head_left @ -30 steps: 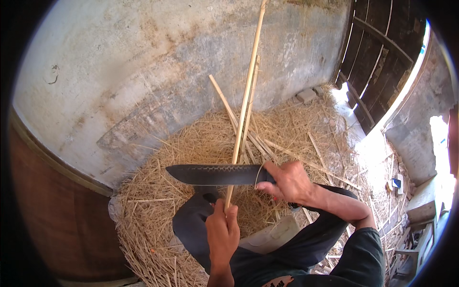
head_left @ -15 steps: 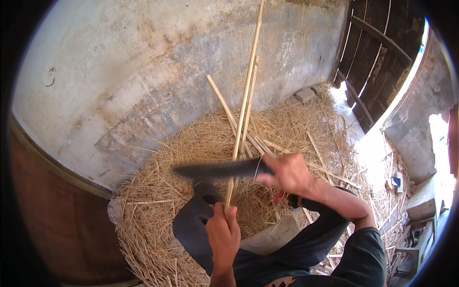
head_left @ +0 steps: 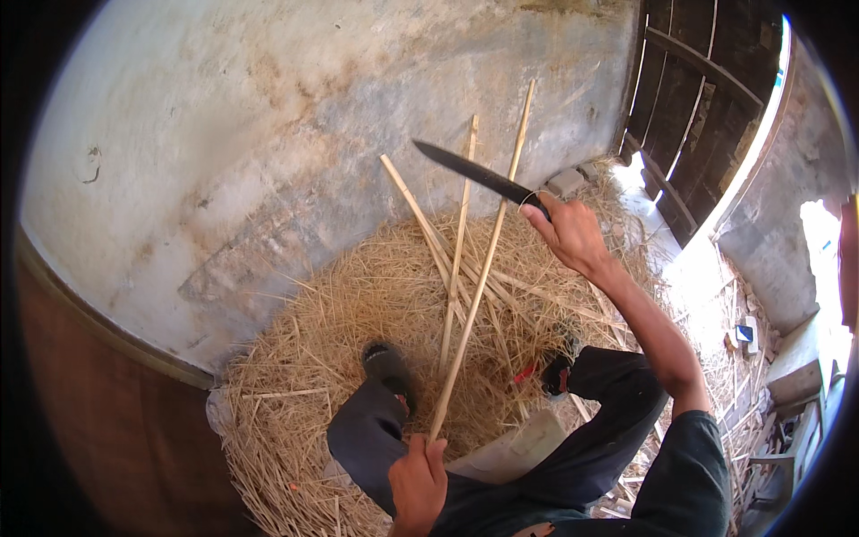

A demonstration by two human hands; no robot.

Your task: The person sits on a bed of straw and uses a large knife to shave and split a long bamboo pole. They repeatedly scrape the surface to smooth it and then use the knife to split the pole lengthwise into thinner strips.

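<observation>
My left hand, low in front of my lap, is closed round the near end of a long pale bamboo strip. The strip slants up and away to the right, its far end in front of the wall. My right hand grips the handle of a long dark-bladed machete, raised over the far part of the strip. The blade points to the upper left and crosses the strip in view; whether it touches cannot be told. Beyond, more bamboo strips lean toward the wall from the shavings.
Straw-like shavings cover the floor around my feet. A stained plaster wall stands ahead, with a dark plank door at the far right. Between my legs lies a pale block. Grey bricks sit by the wall.
My right hand and the machete have moved up and away along the strip. The strip's far end has dropped and swung right, while my left hand has come slightly nearer my body.
</observation>
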